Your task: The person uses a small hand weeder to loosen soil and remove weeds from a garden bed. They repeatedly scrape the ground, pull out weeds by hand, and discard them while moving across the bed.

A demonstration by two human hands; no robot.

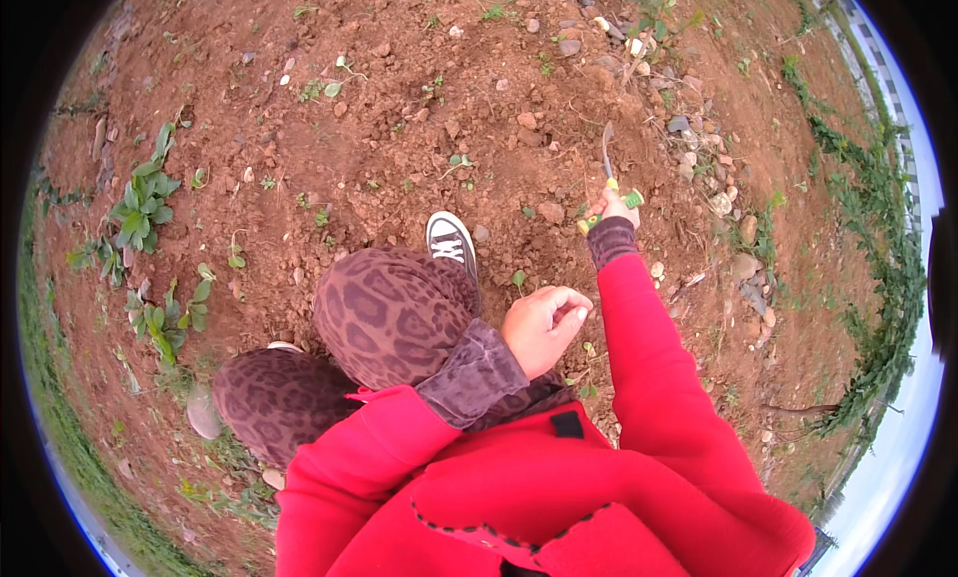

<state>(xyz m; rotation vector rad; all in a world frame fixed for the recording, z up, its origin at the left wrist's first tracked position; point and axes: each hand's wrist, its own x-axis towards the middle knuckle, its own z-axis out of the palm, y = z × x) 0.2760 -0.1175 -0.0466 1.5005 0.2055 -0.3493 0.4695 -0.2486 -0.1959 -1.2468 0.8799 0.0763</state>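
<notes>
My right hand (615, 206) is closed around the green and yellow handle (633, 198) of a small hand tool. Its thin, curved metal blade (606, 146) points away from me over reddish, cloddy soil (509, 173). My left hand (545, 328) is held near my knee, between it and my right sleeve, with the fingers curled and the thumb near the fingertips; whether something small is between them cannot be told. A small green seedling (518, 278) stands just beyond the left hand. Another little plant (458, 161) lies on the soil ahead of my shoe.
My sneaker (451, 244) is planted on the soil. Larger leafy plants (142, 206) grow at the left. A band of stones (721, 203) runs along the right, beyond the tool, with a green hedge-like row (868, 225) farther right. A pale stone (203, 412) lies by my knee.
</notes>
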